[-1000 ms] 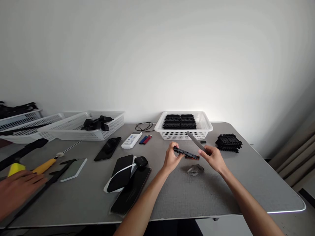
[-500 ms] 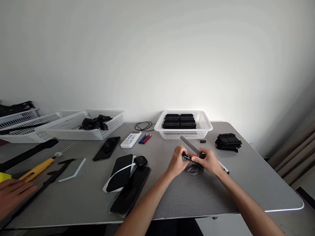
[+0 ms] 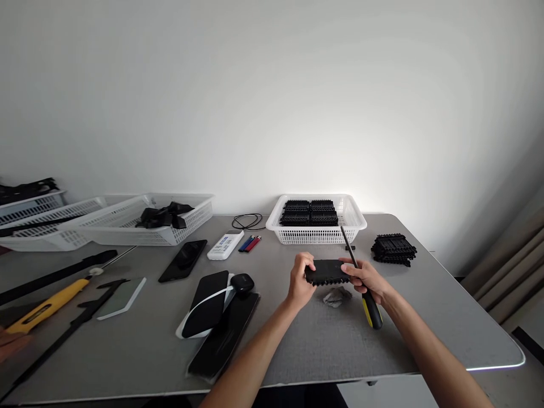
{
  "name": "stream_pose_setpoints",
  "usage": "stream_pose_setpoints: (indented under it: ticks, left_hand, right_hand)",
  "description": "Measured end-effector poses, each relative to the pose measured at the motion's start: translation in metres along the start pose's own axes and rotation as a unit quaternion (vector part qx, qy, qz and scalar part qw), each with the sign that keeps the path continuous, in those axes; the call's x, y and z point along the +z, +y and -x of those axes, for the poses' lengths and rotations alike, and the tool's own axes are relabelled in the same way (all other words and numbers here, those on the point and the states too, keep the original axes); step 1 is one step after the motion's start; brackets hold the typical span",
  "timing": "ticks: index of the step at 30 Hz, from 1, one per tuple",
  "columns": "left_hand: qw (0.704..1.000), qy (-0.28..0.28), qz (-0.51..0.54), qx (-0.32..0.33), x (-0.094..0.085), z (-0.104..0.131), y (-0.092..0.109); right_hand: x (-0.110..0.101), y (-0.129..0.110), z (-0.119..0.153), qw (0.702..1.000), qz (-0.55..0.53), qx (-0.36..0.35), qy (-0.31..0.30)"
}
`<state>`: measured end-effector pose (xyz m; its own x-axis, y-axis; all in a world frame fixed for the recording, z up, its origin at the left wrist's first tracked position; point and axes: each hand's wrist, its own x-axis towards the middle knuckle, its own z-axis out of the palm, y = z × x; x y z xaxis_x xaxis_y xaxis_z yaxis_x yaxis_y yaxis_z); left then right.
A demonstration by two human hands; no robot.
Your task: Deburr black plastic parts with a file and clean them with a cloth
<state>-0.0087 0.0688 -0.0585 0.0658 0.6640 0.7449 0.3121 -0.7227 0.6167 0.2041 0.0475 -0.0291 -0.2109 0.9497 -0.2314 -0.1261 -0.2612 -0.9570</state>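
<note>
A black plastic part [image 3: 327, 271] with a toothed edge is held up above the table, its flat face towards me. My left hand [image 3: 302, 277] is closed on its left end, thumb on top. My right hand [image 3: 366, 279] pinches the right end and also grips a flat file [image 3: 349, 247]. The file's black-and-yellow handle [image 3: 372, 311] points down towards me and its blade points up and away. Under the part lies a crumpled grey scrap [image 3: 337, 296], whose material I cannot make out.
A white basket [image 3: 317, 233] holds stacked black parts [image 3: 309, 213]; another stack [image 3: 393, 249] sits right. A small black piece [image 3: 349, 247] lies near the basket. Leftward are lighters [image 3: 250, 243], phones [image 3: 183, 260], a caliper [image 3: 91, 306] and another person's hand [image 3: 12, 344] at a yellow-handled tool [image 3: 49, 306].
The black part has turned so its flat face shows. The file has swung from slanting across the part to its right side, handle down. The other person's hand has moved left.
</note>
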Motion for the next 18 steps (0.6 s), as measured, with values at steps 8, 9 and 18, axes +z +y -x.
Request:
stream_pose_setpoints:
  ticks: [8,9,18]
  left_hand:
    - [0.937,-0.219,0.225,-0.154,-0.004,-0.001,0.003]
    - [0.912,-0.254,0.27,-0.174,-0.004,-0.002,0.004]
    - [0.93,-0.076,0.225,-0.28,0.009,-0.001,-0.016]
  right_hand:
    - [-0.006,0.004,-0.008,0.99,-0.058,-0.088,0.093]
    - [-0.007,0.005,-0.009,0.989,-0.05,-0.1,0.101]
    - [0.004,0.009,-0.007,0.965,0.153,-0.193,0.086]
